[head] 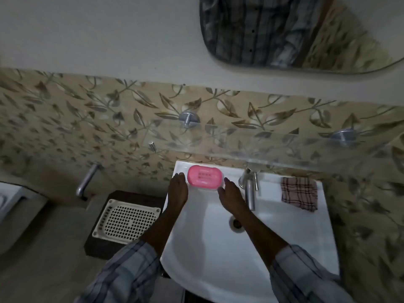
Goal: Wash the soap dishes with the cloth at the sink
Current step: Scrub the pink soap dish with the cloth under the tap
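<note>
Checked sleeves (122, 274) reach over the white ceramic sink (218, 270) under leaf-patterned tiles (87, 119); a pink oval plastic soap dish (204, 178) lies ungripped between straight-fingered left hand (178, 189) and right hand (231, 193).

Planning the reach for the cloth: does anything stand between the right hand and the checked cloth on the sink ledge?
Yes. The tap stands between the right hand, beside the pink soap dish, and the cloth farther right.

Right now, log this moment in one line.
left hand: at left end of pink soap dish | right hand: at its right end | dish: on sink ledge | checked cloth: right of tap, untouched
</note>
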{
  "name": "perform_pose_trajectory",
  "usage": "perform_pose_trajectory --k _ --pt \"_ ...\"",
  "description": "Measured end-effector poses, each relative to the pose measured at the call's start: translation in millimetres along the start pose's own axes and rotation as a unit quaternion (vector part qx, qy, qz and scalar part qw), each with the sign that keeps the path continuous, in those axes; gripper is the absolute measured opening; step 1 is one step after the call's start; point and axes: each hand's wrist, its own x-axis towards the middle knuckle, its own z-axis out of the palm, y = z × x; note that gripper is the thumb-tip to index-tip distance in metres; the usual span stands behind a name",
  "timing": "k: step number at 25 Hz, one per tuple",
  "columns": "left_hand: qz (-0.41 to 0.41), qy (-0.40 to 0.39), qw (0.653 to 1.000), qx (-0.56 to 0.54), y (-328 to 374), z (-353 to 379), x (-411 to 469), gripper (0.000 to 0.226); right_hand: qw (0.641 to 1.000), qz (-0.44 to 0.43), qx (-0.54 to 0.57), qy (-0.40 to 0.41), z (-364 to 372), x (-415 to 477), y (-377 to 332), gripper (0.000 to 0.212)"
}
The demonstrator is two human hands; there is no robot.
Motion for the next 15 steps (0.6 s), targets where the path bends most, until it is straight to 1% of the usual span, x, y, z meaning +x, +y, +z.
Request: perform_pose_trajectory --k 2,5,7,8,9,10,11,12,13,14,15 --pt "-0.005 -0.031 0.999 0.029 1 5 7 0.05 1.0 0.02 0.001 0.009 4 12 -6 0.032" --pt "-0.007 -0.045 0.998 0.038 6 10 8 0.053 0.998 0.032 0.007 0.045 13 20 -13 0.027" --pt "-0.021 -0.033 0.999 0.001 5 13 4 0.051 0.996 0.032 0.014 0.084 17 17 -16 0.03" --pt "-0.02 -0.012 0.999 -0.027 7 14 3 0.049 0.992 0.027 0.033 0.122 16 15 -17 0.032" --pt "-0.015 0.012 0.998 -0.059 11 14 0 0.046 0.984 0.019 0.073 0.16 13 13 -18 0.032" --pt "-0.016 0.032 0.995 -0.096 15 12 -3 0.044 0.971 0.014 0.14 0.193 10 12 -17 0.03" --pt "-0.034 0.035 0.986 -0.159 19 9 -5 0.043 0.949 0.013 0.241 0.205 5 9 -18 0.028" --pt "-0.084 0.017 0.966 -0.245 25 4 -6 0.046 0.921 0.018 0.337 0.195 0 4 -20 0.027" --pt "-0.155 -0.033 0.933 -0.323 29 -4 -4 0.051 0.896 0.017 0.404 0.18 -6 0 -20 0.026" --pt "-0.224 -0.106 0.893 -0.376 31 -12 0 0.06 0.885 0.011 0.433 0.168 -10 -2 -18 0.025" --pt "-0.268 -0.2 0.855 -0.396 32 -20 3 0.072 0.888 0.002 0.431 0.16 -14 -5 -16 0.025"
